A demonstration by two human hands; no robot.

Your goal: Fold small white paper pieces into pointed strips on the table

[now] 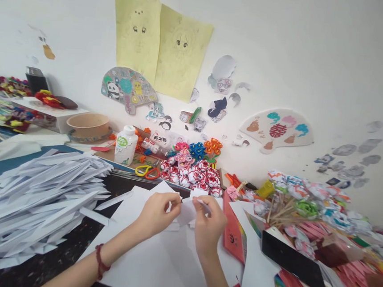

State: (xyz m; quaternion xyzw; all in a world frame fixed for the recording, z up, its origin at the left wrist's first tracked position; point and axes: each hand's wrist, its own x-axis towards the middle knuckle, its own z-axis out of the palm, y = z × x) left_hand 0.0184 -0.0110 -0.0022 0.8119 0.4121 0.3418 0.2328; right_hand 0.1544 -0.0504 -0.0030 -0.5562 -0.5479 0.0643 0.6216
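A small piece of white paper (188,214) is stretched between my two hands above the table. My left hand (160,214), with a dark red cord bracelet on the wrist, pinches its left side. On the other side, the thumb and fingers of my right hand (208,223) are closed on the upper right part. Large white sheets (154,263) lie under both hands, with smaller white pieces just behind the fingers. A big heap of folded white paper strips (39,201) spreads to the left. My fingers hide parts of the held paper's edges.
Behind the hands are scissors (147,172), a white bottle (126,146) and red-and-white paper flowers (193,176). A red envelope (232,232) and a black phone (293,262) lie on the right, near wooden sticks (281,214). A round tan container (88,127) stands at back left.
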